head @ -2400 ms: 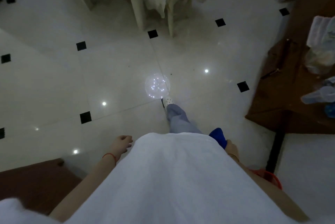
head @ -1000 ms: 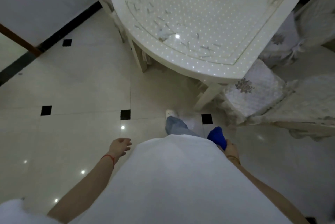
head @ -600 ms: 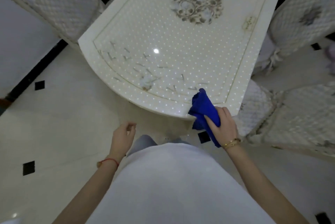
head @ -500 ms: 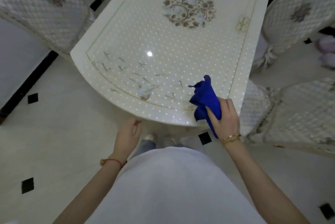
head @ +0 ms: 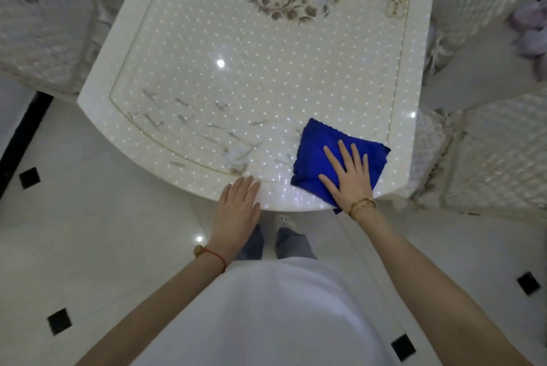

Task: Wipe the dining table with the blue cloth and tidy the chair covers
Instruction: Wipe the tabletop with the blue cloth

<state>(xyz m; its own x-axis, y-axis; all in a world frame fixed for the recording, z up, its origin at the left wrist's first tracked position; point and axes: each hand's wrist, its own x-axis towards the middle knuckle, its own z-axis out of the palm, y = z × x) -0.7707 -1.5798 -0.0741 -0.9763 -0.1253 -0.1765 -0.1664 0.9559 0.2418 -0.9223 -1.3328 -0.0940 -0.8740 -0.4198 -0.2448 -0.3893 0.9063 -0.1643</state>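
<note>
- Blue cloth (head: 325, 146) lies folded and flat on the near right corner of the worktop (head: 236, 48), with one corner hanging a little over the rounded edge.
- I see my right hand (head: 349, 176) pressing on the cloth from above, its fingers (head: 344, 152) spread and straight, not gripping.
- My left hand (head: 236, 205) rests palm down on the near edge of the worktop, just beside the cloth, fingers open and holding nothing.
- Quilted chair covers (head: 491, 152) sit on the chairs at both sides of the worktop.
</note>
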